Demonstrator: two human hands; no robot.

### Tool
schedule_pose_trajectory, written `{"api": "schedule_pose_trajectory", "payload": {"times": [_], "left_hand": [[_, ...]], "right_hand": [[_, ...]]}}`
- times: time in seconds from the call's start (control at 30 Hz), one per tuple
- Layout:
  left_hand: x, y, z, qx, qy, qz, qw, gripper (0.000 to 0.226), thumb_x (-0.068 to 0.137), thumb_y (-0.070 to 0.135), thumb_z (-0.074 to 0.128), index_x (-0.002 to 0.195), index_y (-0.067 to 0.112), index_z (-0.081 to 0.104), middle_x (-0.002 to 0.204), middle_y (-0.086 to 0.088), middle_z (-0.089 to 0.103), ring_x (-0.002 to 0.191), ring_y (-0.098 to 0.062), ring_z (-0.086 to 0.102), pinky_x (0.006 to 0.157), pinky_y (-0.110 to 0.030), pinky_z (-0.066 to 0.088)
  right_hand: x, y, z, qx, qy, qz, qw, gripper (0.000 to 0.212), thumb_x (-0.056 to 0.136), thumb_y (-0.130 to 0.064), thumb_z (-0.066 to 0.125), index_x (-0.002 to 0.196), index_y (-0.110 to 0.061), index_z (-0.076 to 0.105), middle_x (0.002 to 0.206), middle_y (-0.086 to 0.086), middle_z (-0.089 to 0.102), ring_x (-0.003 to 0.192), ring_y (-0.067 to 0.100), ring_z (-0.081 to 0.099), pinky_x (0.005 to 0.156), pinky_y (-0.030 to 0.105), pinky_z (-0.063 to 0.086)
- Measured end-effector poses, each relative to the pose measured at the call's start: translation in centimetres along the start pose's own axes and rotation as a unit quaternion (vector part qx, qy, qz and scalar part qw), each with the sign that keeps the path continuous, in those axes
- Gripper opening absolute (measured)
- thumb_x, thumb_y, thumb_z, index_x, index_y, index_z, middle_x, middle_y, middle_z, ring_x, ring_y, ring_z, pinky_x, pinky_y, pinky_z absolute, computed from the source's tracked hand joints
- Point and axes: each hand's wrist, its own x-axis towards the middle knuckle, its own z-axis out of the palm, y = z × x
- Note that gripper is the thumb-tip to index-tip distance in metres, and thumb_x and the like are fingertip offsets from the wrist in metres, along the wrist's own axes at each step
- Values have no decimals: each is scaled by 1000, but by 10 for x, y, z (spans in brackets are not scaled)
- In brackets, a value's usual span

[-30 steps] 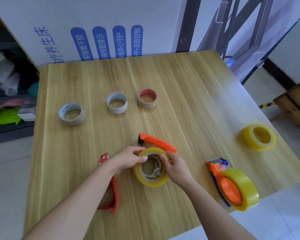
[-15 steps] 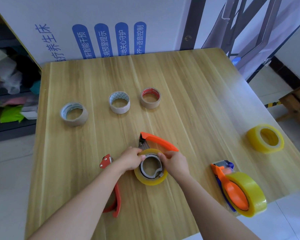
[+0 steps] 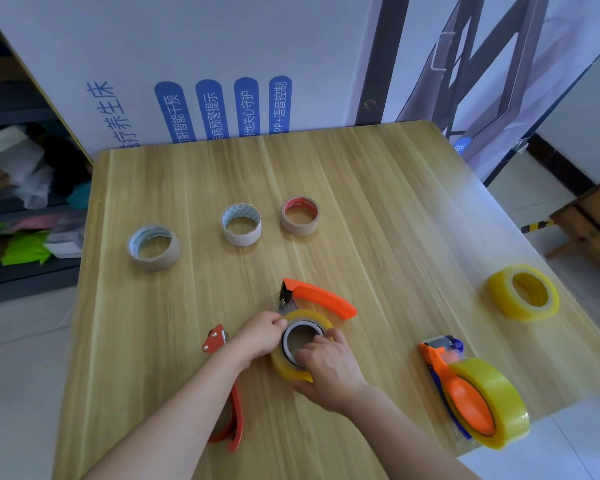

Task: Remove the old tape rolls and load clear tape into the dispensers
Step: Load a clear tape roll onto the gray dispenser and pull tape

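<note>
A yellowish clear tape roll [image 3: 284,367] lies flat around the metal hub of an orange dispenser [image 3: 321,296] near the table's front middle. My left hand [image 3: 258,336] grips the roll's left rim. My right hand [image 3: 328,370] covers its right side, fingers pressing on the hub. A red dispenser [image 3: 217,341] lies under my left forearm, with no roll visible on it. At the front right a loaded orange-and-blue dispenser [image 3: 471,400] carries a clear roll. A spare clear roll [image 3: 523,292] lies at the right edge. Three old brownish rolls [image 3: 155,247] [image 3: 241,224] [image 3: 300,215] sit further back.
The wooden table [image 3: 378,209] stands against a printed white board. Shelves with clutter are off to the left, and a wooden stool sits on the floor at the right. The loaded dispenser overhangs the table's front right edge.
The clear roll has gone from tilted to lying flat around the orange dispenser's hub. My right hand has shifted from the roll's rim onto the top of it.
</note>
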Motion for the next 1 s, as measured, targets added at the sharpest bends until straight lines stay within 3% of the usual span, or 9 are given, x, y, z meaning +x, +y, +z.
{"api": "schedule_pose_trajectory", "payload": {"times": [0.13, 0.23, 0.3, 0.43, 0.57, 0.73, 0.87, 0.93, 1.0], "left_hand": [[-5, 5, -13, -215, 39, 6, 976, 47, 97, 52, 40, 115, 15, 64, 112, -3, 65, 107, -20, 58, 92, -34, 45], [-9, 15, -22, -380, 94, 20, 920, 45, 95, 55, 41, 100, 17, 65, 108, -5, 66, 102, -21, 61, 91, -38, 49], [-12, 20, -30, -466, 107, 14, 878, 61, 90, 65, 39, 109, 12, 63, 116, -10, 65, 106, -27, 62, 99, -45, 47], [-22, 33, -45, -615, -57, 31, 786, 93, 77, 82, 32, 122, 6, 60, 119, -22, 61, 116, -40, 56, 107, -51, 36], [-43, 53, -64, -631, -61, 56, 771, 65, 87, 67, 41, 103, 8, 63, 84, -14, 69, 85, -30, 65, 83, -44, 50], [-77, 76, -81, -632, -17, 137, 762, 40, 96, 40, 45, 118, 8, 58, 93, -15, 65, 87, -28, 63, 81, -43, 50], [-105, 95, -91, -588, 42, 261, 764, 35, 96, 32, 47, 118, 8, 60, 101, -15, 67, 92, -29, 65, 94, -51, 48], [-121, 103, -94, -539, 72, 328, 772, 25, 97, 26, 46, 113, 12, 60, 93, -8, 71, 83, -21, 69, 81, -42, 55], [-132, 107, -97, -513, 89, 359, 775, 22, 96, 27, 49, 111, 16, 58, 92, -5, 71, 82, -19, 69, 72, -35, 56]], "right_hand": [[3, -2, -25, 143, 47, 34, 988, 37, 80, -46, 63, 69, -18, 43, 63, -7, 44, 68, 17, 46, 96, 33, 33], [5, -9, -59, 292, 98, 47, 950, 46, 78, -46, 65, 61, -17, 34, 55, -7, 29, 52, 13, 29, 64, 22, 31], [6, -14, -82, 387, 111, 62, 913, 47, 78, -45, 64, 63, -9, 39, 60, 0, 33, 54, 13, 31, 54, 26, 26], [-3, -24, -119, 573, 96, 45, 813, 57, 77, -50, 64, 85, 6, 55, 71, 7, 44, 65, 17, 42, 59, 33, 33], [-15, -32, -143, 623, 102, 13, 775, 54, 79, -46, 65, 93, 6, 58, 78, 9, 49, 72, 20, 46, 65, 36, 36], [-28, -40, -166, 651, 140, 14, 746, 35, 79, -39, 66, 97, -9, 66, 83, 3, 63, 77, 13, 57, 69, 30, 45], [-33, -48, -178, 657, 177, 20, 732, 47, 79, -42, 65, 101, -1, 64, 84, 10, 63, 77, 24, 58, 70, 39, 46], [-35, -50, -184, 670, 184, 17, 719, 40, 89, -33, 62, 108, 1, 61, 89, 15, 67, 83, 31, 67, 73, 42, 53], [-38, -54, -192, 673, 187, 13, 716, 28, 97, -22, 55, 111, 2, 58, 90, 14, 72, 83, 29, 73, 70, 34, 58]]}}
